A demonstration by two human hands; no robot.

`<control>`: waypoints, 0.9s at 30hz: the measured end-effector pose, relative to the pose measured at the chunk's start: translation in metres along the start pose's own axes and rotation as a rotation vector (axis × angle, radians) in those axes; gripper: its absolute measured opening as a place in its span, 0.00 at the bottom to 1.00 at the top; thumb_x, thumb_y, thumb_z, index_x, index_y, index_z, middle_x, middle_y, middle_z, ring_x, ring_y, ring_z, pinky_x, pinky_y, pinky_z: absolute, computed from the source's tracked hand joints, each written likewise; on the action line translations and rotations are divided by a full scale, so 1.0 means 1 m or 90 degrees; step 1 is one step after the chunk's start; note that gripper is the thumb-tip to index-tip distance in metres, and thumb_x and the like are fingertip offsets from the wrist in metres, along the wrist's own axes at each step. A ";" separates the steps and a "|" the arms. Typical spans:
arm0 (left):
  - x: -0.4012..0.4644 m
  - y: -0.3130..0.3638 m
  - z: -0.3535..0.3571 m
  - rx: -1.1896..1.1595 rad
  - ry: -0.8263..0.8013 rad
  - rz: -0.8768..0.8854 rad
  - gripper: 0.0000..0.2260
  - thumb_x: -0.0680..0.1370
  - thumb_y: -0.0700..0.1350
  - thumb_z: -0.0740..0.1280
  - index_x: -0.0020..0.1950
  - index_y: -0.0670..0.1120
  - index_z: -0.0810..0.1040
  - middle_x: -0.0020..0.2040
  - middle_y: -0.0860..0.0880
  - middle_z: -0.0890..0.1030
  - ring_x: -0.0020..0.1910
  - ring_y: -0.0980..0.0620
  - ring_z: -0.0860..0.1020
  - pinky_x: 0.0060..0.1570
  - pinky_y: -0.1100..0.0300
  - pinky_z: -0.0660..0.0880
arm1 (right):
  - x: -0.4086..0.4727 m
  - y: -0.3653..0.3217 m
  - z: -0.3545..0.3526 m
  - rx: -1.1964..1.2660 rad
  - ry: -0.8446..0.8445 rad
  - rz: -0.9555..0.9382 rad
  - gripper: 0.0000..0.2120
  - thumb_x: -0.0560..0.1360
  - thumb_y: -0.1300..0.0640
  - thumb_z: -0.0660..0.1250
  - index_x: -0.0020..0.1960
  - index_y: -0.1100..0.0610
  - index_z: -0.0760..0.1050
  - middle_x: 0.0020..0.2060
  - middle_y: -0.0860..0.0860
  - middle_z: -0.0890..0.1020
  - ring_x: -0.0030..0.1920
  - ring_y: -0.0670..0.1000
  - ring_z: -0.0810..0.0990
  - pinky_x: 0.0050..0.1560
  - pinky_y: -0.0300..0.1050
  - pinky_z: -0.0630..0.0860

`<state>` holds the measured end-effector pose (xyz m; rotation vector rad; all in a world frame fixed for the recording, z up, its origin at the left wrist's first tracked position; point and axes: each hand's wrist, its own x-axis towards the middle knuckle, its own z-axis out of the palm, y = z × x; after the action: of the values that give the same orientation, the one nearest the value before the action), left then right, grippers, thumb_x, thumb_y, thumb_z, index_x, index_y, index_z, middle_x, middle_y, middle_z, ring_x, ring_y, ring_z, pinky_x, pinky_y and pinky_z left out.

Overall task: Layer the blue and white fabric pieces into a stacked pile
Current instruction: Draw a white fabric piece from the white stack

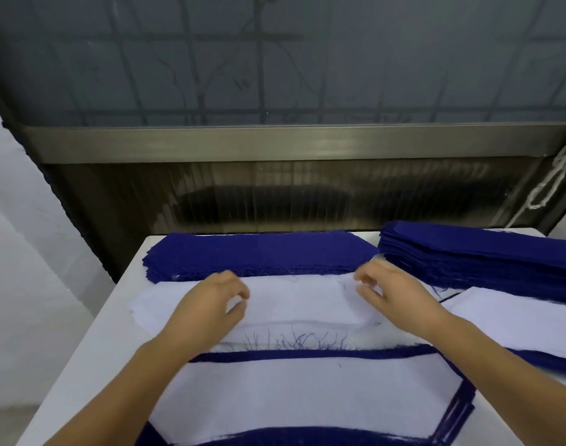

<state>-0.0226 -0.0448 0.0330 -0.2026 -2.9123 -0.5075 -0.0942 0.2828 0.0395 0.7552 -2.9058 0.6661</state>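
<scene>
Backdrop: dark frosted window [275, 59] with a grid shadow behind it, a metal sill below, and a pale wall at the left.
Surface: white desk [91, 333] pushed up against the window, carrying all the fabric.
Blue supply: a flat stack of blue pieces [259, 252] lies along the far edge; a taller blue stack [487, 255] sits at the far right, probably kept within easy reach.
White supply: the white pile [294, 300] sits in the middle of the desk, just in front of the far blue stack; another white sheet [516, 320] lies at the right over more blue.
Layered pile: nearest the person, the stacked pile [307, 387] shows a white top sheet with blue edges peeking out beneath (loose blue threads fray along its far edge).
Left hand [210, 304]: fingers curled, thumb and fingers pinching the top white sheet near its left part.
Right hand [391, 294]: fingers curled, pinching the same sheet at its right end, where the edge looks lifted.
Why two hands: gripping both ends likely keeps the limp sheet flat and square.
Step in hand: taking one white piece, apparently destined for the near pile.
</scene>
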 end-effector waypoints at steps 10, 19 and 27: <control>0.107 0.019 0.031 -0.134 -0.044 -0.073 0.09 0.79 0.46 0.66 0.59 0.50 0.78 0.56 0.53 0.76 0.53 0.55 0.75 0.55 0.62 0.74 | 0.106 0.021 0.034 -0.022 -0.054 0.033 0.07 0.78 0.49 0.66 0.55 0.47 0.72 0.50 0.44 0.73 0.51 0.46 0.73 0.53 0.40 0.73; 0.123 0.017 0.041 -0.140 -0.080 -0.093 0.10 0.75 0.56 0.70 0.54 0.55 0.77 0.50 0.56 0.72 0.51 0.55 0.72 0.53 0.58 0.75 | 0.123 0.032 0.040 0.097 -0.094 0.049 0.06 0.78 0.50 0.66 0.43 0.46 0.74 0.42 0.42 0.75 0.43 0.44 0.75 0.41 0.33 0.68; 0.132 0.023 0.042 -0.077 -0.083 -0.107 0.14 0.77 0.58 0.66 0.60 0.55 0.77 0.55 0.55 0.75 0.53 0.55 0.73 0.47 0.59 0.74 | 0.136 0.034 0.041 0.127 -0.110 0.111 0.16 0.81 0.47 0.61 0.42 0.58 0.77 0.37 0.51 0.79 0.39 0.48 0.76 0.38 0.39 0.71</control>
<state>-0.1537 0.0044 0.0277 -0.0058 -3.0438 -0.7253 -0.2279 0.2313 0.0125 0.6076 -3.1229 0.9663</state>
